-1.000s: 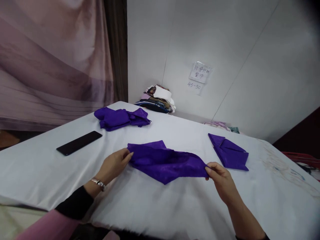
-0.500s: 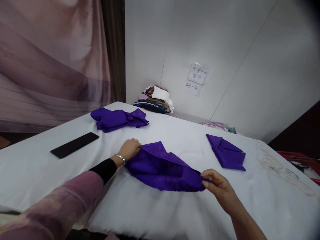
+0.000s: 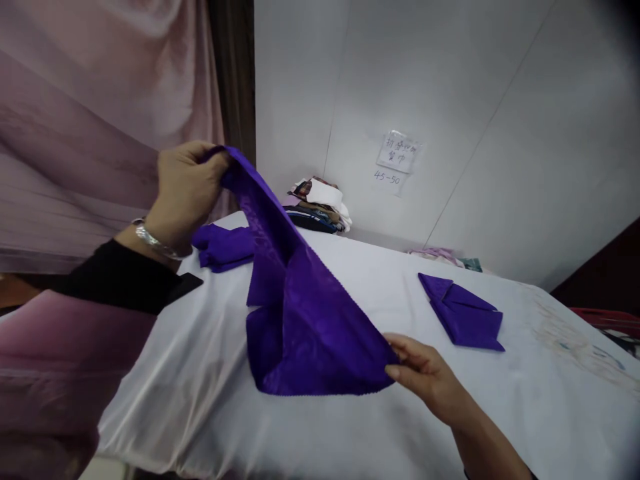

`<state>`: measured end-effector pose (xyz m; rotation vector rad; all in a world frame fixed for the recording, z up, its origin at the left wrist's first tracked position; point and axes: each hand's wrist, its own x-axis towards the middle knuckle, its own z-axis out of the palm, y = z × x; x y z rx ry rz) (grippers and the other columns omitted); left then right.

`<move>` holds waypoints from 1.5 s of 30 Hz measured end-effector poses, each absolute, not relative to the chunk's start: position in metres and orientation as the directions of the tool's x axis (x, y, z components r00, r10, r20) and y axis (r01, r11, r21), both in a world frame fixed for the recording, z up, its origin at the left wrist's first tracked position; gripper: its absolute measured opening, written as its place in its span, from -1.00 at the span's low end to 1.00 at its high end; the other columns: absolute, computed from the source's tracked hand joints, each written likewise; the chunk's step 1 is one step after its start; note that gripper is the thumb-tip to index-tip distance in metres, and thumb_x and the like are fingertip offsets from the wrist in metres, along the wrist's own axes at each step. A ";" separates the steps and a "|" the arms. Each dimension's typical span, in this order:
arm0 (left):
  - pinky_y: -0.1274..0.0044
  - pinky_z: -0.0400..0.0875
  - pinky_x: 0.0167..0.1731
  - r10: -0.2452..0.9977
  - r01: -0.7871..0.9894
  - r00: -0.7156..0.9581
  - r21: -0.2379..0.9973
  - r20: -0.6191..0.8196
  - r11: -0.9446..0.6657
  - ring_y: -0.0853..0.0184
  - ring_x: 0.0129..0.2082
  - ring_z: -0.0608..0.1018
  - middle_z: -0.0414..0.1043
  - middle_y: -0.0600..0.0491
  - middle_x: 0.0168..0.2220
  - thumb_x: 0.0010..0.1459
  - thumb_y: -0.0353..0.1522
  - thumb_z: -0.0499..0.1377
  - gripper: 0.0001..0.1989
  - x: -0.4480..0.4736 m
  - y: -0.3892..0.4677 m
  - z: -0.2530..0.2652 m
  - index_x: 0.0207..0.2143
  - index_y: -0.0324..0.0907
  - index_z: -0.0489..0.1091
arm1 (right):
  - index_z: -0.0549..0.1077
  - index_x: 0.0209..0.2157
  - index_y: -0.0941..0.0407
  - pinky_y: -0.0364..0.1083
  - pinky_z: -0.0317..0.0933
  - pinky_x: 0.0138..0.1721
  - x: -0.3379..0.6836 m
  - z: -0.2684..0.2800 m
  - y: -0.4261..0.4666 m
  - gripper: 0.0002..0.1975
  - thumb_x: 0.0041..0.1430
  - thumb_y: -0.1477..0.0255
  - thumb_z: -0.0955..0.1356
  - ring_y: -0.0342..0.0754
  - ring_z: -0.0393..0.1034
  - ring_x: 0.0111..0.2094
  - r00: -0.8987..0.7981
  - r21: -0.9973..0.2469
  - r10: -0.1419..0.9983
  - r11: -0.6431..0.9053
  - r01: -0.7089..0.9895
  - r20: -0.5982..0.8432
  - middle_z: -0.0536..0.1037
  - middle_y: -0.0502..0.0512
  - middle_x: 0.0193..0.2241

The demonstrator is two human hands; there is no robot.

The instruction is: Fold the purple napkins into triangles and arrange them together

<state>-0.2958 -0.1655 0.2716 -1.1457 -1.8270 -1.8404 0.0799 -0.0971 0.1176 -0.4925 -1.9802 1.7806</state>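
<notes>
A purple cloth napkin (image 3: pixel 325 320) is stretched slantwise between my two hands over the white-covered table (image 3: pixel 340 440). Its upper left corner is gripped in my left hand (image 3: pixel 187 183), raised high, with the fingers closed round the fabric. My right hand (image 3: pixel 425 373), lower down, pinches the opposite corner between thumb and fingers. Folds and an open pocket show along the middle of the cloth. To the right lies a folded purple napkin (image 3: pixel 465 313), flat on the table. Behind my left wrist, a heap of purple cloth (image 3: pixel 225 248) is partly hidden.
A black flat object (image 3: pixel 187 285) lies at the left, mostly covered by my arm. Stacked cloths (image 3: pixel 320 203) stand at the back by the wall, and more cloths (image 3: pixel 440 255) sit further right. A paper sign (image 3: pixel 397 152) hangs on the wall. A pink curtain (image 3: pixel 100 100) hangs at the left.
My left hand has lifted its corner up and to the left, pulling the napkin off the table into a slant. My right hand keeps its pinch and has shifted slightly left.
</notes>
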 end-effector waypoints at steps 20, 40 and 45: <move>0.49 0.25 0.00 0.832 0.438 0.335 0.709 0.442 -0.553 0.31 0.10 0.33 0.17 -0.15 0.18 0.12 -0.32 0.07 -0.34 -0.153 0.037 0.225 0.24 -0.24 -0.07 | 0.42 -0.45 0.15 -0.12 0.15 -0.39 0.125 0.068 -0.087 -0.81 0.08 0.30 0.36 -0.13 0.25 -0.48 -0.703 -0.998 0.709 -0.009 0.065 -0.052 0.38 0.00 -0.55; 0.30 0.42 -0.35 0.905 0.756 -0.408 0.510 -0.121 0.410 0.02 -0.34 0.57 0.55 -0.01 -0.39 -0.17 -0.03 0.15 -0.66 -0.280 -0.182 0.037 -0.40 -0.03 0.43 | 0.40 -0.36 0.19 -0.18 0.19 -0.48 0.157 0.046 -0.092 -0.76 0.07 0.28 0.37 -0.14 0.39 -0.51 -0.773 -0.979 0.610 -0.190 0.071 -0.175 0.50 0.06 -0.54; 0.41 0.46 -0.34 0.848 0.240 -0.304 0.827 -0.434 0.509 0.19 -0.37 0.58 0.55 0.16 -0.47 -0.16 -0.01 0.18 -0.69 -0.284 -0.179 0.046 -0.50 -0.03 0.42 | 0.37 -0.39 0.17 -0.19 0.19 -0.50 0.159 0.043 -0.082 -0.72 0.07 0.22 0.37 -0.17 0.37 -0.55 -0.662 -0.982 0.728 -0.174 0.070 -0.176 0.46 0.00 -0.59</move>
